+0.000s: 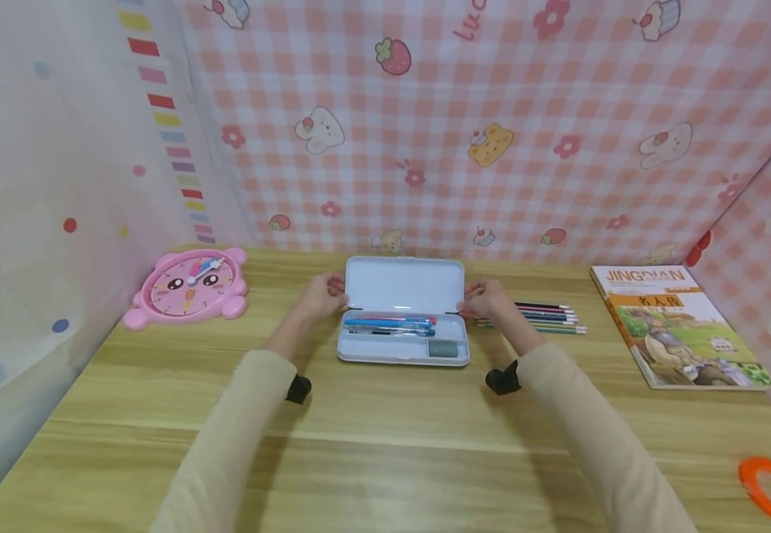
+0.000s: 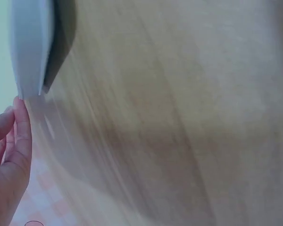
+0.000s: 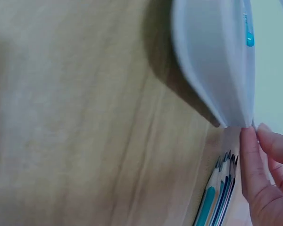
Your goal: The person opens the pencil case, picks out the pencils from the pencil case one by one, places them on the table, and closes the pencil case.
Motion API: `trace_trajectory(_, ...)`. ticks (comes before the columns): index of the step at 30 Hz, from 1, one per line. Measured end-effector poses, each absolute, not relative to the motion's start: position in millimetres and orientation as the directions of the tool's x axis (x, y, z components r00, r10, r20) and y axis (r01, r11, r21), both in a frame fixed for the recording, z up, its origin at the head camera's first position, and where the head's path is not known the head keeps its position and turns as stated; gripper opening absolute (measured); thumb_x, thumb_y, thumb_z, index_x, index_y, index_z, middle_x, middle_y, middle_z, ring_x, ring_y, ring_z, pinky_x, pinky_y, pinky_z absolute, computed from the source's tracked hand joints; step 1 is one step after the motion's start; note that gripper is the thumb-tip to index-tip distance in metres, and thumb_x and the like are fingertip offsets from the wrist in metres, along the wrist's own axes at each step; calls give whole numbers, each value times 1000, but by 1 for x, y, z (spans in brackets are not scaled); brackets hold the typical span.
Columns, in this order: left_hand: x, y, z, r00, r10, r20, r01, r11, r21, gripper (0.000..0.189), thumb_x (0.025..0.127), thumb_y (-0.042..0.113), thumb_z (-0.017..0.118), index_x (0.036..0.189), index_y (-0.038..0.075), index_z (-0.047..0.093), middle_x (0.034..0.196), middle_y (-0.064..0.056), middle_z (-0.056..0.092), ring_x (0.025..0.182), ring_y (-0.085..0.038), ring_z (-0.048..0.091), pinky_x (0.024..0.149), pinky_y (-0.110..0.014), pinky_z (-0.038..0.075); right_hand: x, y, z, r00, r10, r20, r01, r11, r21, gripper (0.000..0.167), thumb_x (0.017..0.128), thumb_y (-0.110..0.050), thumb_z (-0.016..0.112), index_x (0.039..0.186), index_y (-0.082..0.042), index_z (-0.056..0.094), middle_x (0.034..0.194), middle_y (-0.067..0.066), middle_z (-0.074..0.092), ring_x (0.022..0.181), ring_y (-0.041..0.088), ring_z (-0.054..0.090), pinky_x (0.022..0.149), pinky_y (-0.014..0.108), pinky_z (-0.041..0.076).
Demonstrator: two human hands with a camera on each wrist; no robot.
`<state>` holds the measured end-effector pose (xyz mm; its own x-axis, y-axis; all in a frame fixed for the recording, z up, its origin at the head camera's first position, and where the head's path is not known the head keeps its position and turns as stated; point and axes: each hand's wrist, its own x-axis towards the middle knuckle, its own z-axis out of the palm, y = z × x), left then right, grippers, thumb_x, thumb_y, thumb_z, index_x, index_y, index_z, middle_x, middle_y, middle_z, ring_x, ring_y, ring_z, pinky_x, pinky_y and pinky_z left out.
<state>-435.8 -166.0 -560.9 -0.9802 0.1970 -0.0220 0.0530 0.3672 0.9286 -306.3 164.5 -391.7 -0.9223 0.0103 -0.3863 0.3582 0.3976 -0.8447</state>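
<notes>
A white pencil case (image 1: pixel 404 283) lies on the table with its lid raised at the back. Blue and red pens (image 1: pixel 392 323) rest in its long tray, and a dark grey-green block (image 1: pixel 442 349) fills the small compartment at front right. My left hand (image 1: pixel 321 296) pinches the lid's left edge near the hinge. At the matching right edge, my right hand (image 1: pixel 488 300) pinches the lid between thumb and fingers. The left wrist view shows left fingertips (image 2: pixel 20 106) at the case's corner. Several pencils (image 3: pixel 216 195) lie beside the right hand, partly hidden by it in the head view.
A pink toy clock (image 1: pixel 192 289) lies at the back left. To the right is a book (image 1: pixel 681 326), with an orange ring-shaped roll (image 1: pixel 749 485) near the front right edge. Checked cloth (image 1: pixel 419 133) hangs behind the wooden table (image 1: pixel 385 444).
</notes>
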Motion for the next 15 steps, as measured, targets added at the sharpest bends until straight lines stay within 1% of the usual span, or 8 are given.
trace_trajectory(1, -442, -168, -568, -979, 202, -25, 48, 348, 936, 43, 75, -4, 68, 115, -2, 51, 100, -15, 57, 83, -22, 61, 67, -31, 57, -306, 165, -392, -928, 5, -372, 344, 389, -855, 37, 83, 6, 59, 116, 11, 42, 91, 10, 49, 56, 4, 56, 69, 22, 55)
trace_trajectory(4, -455, -174, -589, -977, 205, 65, 138, 362, 922, 40, 73, 0, 71, 108, 5, 53, 96, -11, 58, 81, -18, 61, 64, -29, 57, -303, 166, -393, -944, 1, -330, 305, 387, -871, 36, 82, 7, 60, 113, 11, 43, 91, 10, 49, 58, 5, 55, 68, 21, 55)
trace_trajectory(7, -452, -178, -589, -959, 230, 166, 246, 381, 891, 34, 72, 6, 75, 100, 8, 55, 90, -7, 60, 79, -14, 62, 64, -25, 55, -301, 168, -392, -958, 0, -286, 261, 405, -876, 32, 80, 8, 61, 109, 11, 45, 86, 9, 50, 60, 6, 54, 67, 22, 55)
trace_trajectory(8, -443, -177, -579, -955, 228, 192, 269, 386, 882, 32, 72, 6, 75, 97, 8, 55, 87, -7, 61, 77, -14, 62, 63, -24, 55, -300, 169, -392, -962, 3, -273, 251, 406, -879, 31, 80, 8, 62, 106, 10, 47, 84, 8, 51, 59, 6, 54, 67, 22, 55)
trace_trajectory(11, -398, -168, -525, -948, 236, 213, 294, 392, 872, 26, 73, 5, 74, 92, 3, 57, 84, -10, 63, 76, -17, 62, 66, -25, 54, -298, 172, -391, -967, -3, -254, 230, 417, -880, 29, 79, 5, 65, 103, 10, 50, 83, 9, 54, 60, 5, 55, 69, 25, 55)
trace_trajectory(12, -378, -163, -502, -952, 227, 206, 286, 410, 866, 23, 74, 1, 72, 91, 0, 56, 84, -13, 63, 76, -19, 63, 67, -27, 54, -297, 173, -391, -965, -17, -263, 233, 415, -880, 30, 79, 3, 65, 104, 11, 51, 86, 10, 56, 62, 6, 57, 72, 27, 56)
trace_trajectory(13, -359, -157, -478, -957, 217, 190, 267, 418, 868, 21, 74, -1, 71, 89, -1, 56, 83, -13, 63, 76, -19, 62, 67, -27, 54, -297, 174, -390, -960, -29, -280, 241, 428, -871, 32, 80, -2, 66, 106, 9, 51, 91, 11, 57, 65, 6, 59, 75, 28, 55)
trace_trajectory(15, -327, -147, -440, -964, 211, 161, 240, 436, 867, 19, 74, -5, 69, 86, -4, 55, 84, -17, 63, 77, -22, 62, 70, -28, 53, -294, 179, -387, -939, -102, -328, 259, 420, -870, 41, 84, -12, 65, 116, 9, 48, 107, 17, 56, 82, 14, 64, 86, 32, 52)
